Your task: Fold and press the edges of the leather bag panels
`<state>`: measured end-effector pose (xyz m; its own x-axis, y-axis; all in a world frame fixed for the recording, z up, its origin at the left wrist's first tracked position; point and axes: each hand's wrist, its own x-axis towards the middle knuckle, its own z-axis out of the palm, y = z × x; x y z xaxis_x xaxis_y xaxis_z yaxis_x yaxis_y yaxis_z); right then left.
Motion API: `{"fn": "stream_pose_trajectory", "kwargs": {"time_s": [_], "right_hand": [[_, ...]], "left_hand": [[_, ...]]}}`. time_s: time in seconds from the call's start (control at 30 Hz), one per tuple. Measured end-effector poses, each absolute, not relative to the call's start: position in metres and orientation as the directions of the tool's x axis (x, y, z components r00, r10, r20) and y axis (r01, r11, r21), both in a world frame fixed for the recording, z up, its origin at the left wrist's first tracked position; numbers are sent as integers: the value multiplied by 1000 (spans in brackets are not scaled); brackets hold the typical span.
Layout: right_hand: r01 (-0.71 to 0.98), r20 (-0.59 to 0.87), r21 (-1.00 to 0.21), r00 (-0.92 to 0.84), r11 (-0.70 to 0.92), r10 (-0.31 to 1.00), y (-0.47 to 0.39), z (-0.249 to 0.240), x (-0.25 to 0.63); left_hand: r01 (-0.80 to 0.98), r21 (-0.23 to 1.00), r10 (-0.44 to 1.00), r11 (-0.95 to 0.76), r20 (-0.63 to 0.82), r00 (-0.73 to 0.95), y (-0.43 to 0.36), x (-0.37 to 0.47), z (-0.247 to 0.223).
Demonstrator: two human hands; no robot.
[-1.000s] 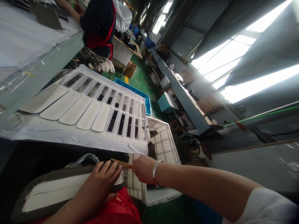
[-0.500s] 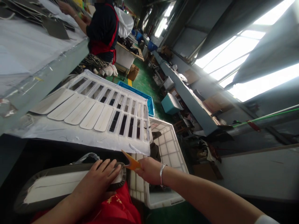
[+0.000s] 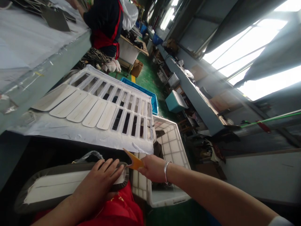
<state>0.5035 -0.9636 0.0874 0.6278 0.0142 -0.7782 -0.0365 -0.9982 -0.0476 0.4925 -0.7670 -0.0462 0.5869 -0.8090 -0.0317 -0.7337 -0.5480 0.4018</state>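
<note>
As I watch remotely, the left hand (image 3: 103,175) lies spread on the grey-edged panel (image 3: 55,189) above the red apron (image 3: 122,208), likely steadying it; the right hand (image 3: 154,168) grips an orange forked tool (image 3: 135,162) at its end.

Daylight pours through a broad window (image 3: 237,50) at two o'clock, partly covered by dark drapes (image 3: 232,23); a smaller window (image 3: 167,19) glows just past twelve. Elsewhere the room is dim. The grey wall (image 3: 211,78) runs behind a long grey-blue bench (image 3: 199,108), also toward two. Green floor (image 3: 147,67), marked by a yellow stripe (image 3: 133,78), stretches toward twelve. A white-topped bench (image 3: 21,56) fills ten o'clock; a pale panel (image 3: 268,179) stands at four.
</note>
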Motion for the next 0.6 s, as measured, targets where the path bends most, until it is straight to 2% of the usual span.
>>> {"fn": "stream_pose_trajectory", "kwargs": {"time_s": [0.27,0.4,0.53,0.6], "right_hand": [[4,-813,-49,580,-999,42,-961,89,514],[220,-819,0,559,-976,126,-955,86,519],[496,-865,1,437,-868,248,-944,83,531],[521,-883,-2,400,-854,246,-938,82,538]], "left_hand": [[-737,413,-814,-535,-19,580,-765,494,-48],[-743,405,-819,-532,-25,573,-764,494,-48],[-751,397,-821,-527,-11,570,-766,494,-48],[-755,407,-826,-514,2,563,-766,495,-50]]}}
